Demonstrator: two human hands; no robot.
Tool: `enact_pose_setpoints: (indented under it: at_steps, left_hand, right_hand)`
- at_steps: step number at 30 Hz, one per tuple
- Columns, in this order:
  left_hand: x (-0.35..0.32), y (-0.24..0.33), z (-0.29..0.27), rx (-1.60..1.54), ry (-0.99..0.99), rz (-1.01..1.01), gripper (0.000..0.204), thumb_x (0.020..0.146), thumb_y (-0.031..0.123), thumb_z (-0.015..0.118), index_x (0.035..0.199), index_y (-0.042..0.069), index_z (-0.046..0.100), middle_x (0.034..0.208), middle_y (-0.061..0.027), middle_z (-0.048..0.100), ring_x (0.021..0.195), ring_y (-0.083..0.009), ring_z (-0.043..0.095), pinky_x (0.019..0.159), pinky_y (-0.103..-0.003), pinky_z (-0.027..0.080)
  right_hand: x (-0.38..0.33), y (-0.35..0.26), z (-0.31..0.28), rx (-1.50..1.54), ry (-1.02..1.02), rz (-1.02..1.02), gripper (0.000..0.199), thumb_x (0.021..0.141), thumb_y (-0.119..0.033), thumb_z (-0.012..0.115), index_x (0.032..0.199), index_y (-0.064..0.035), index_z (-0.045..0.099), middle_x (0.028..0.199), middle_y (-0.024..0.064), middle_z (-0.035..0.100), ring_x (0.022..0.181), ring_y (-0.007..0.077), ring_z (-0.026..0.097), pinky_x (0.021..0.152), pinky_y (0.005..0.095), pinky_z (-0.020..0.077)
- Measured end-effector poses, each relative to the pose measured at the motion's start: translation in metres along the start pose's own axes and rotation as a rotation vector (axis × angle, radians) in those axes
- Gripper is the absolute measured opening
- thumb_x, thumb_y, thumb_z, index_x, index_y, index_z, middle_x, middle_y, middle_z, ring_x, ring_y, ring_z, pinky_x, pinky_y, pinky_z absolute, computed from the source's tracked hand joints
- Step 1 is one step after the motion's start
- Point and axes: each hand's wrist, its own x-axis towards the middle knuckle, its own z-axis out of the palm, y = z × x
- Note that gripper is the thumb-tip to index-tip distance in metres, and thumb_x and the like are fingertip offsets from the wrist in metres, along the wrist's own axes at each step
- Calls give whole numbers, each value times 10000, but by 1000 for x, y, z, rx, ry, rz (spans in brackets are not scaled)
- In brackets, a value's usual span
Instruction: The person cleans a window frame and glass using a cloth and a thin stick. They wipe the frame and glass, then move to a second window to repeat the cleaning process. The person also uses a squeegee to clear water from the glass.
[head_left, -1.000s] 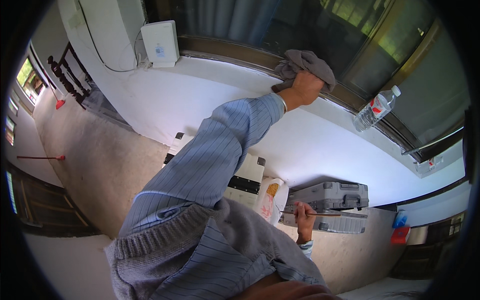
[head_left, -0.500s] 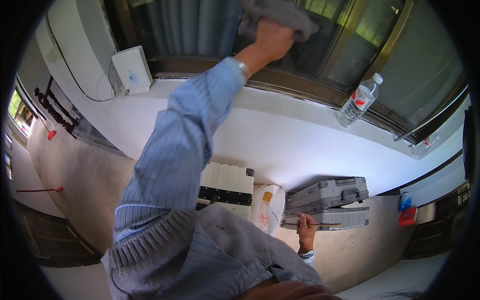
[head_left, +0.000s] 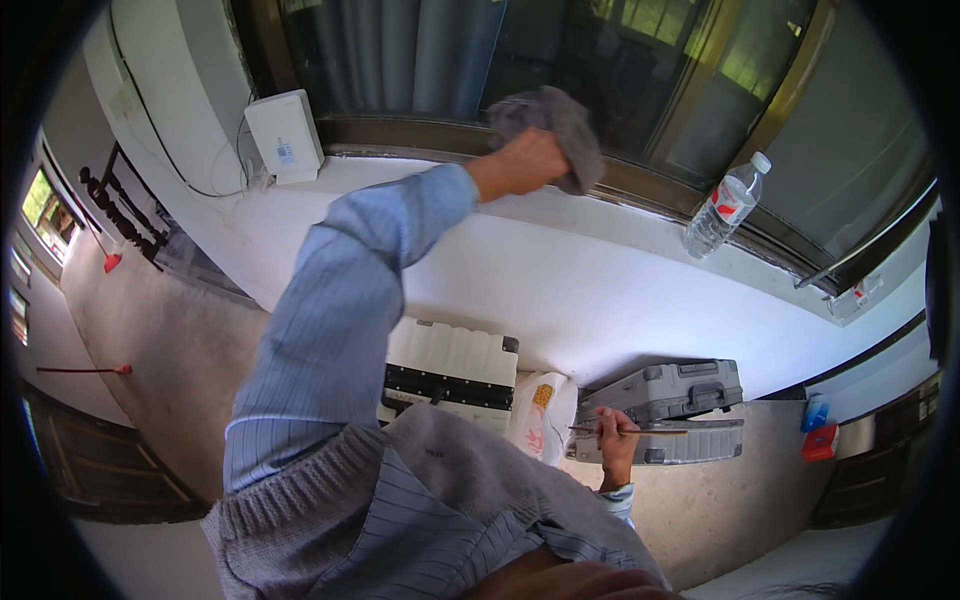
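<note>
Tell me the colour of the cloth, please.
The cloth is brownish grey; the head view shows it best.

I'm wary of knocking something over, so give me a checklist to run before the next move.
1. Grey cloth held in left hand: ok.
2. Thin stick held in right hand: ok.
3. Bottle apart from the cloth: ok.
4. Bottle's white cap on: ok.
5. White device apart from the left hand: ok.
6. Cloth touching window glass: cannot tell.
</note>
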Motion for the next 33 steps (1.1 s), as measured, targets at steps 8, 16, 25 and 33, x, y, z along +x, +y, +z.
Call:
enact_pose_setpoints:
  at_steps: [8,16,25,33]
  left_hand:
    - [-55,-32,5,-59,22,-311,375,735,83,627,1109,66,598,1156,-190,571,1013,-390,548,873,-454,449]
    - [-42,-14,3,-123,67,-389,370,747,96,631,1114,63,595,1155,-192,571,1034,-384,542,882,-455,444]
    - [-31,-2,-1,-49,135,-333,251,784,88,576,1020,45,652,1050,-184,627,928,-359,606,795,-427,495]
    - [-14,10,22,-93,53,-345,222,776,94,579,974,33,660,1010,-194,638,896,-353,615,785,-445,492]
  right_hand:
    - [-11,8,-14,9,-10,65,253,919,-246,563,883,-13,654,578,-10,522,429,42,406,380,199,302]
    - [-2,1,-20,-6,-31,99,244,917,-216,566,882,4,666,604,-8,543,540,62,469,494,216,361]
    - [8,15,-13,-26,-50,40,243,925,-233,555,888,-11,650,579,-11,525,435,39,410,382,200,298]
    - [18,14,7,-36,-124,45,239,927,-230,545,901,-22,660,581,-12,522,434,41,412,389,199,317]
